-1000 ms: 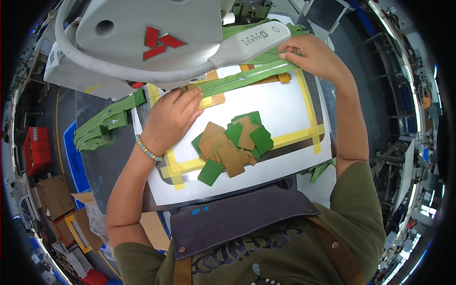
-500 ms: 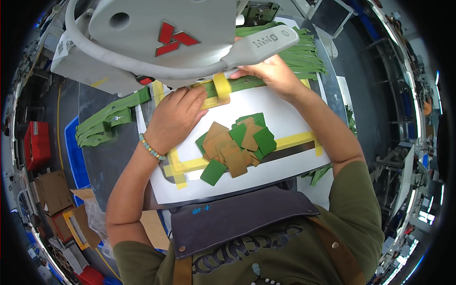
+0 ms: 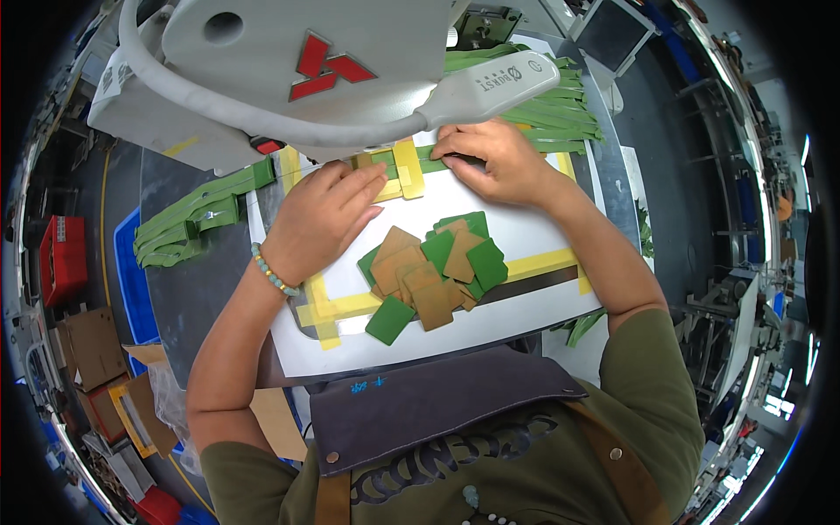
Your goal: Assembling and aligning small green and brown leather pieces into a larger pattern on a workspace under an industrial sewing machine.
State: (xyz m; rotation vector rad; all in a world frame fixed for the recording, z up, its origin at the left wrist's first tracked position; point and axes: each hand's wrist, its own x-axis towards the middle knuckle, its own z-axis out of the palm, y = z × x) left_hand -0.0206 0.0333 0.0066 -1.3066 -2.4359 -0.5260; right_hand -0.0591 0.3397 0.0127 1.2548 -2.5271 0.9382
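My left hand lies with its fingers stretched out flat on the work surface, beside a yellow tape-covered guide. A narrow green strap runs under the guide toward my right hand. The right hand's thumb and fingers are closed on the strap, just right of the guide. Nearer to me is a loose pile of small rounded-corner pieces, some brown and some green. These lie on a white sheet edged with yellow tape.
A grey sewing machine head and a white lamp overhang the far side. Bundles of green straps lie at left and far right. A blue bin, red bin and cardboard boxes stand at left.
My right hand has drawn back from beneath the lamp toward me and now pinches the strap nearer the guide. The guide's raised yellow band now looks flatter. My left hand has barely moved.
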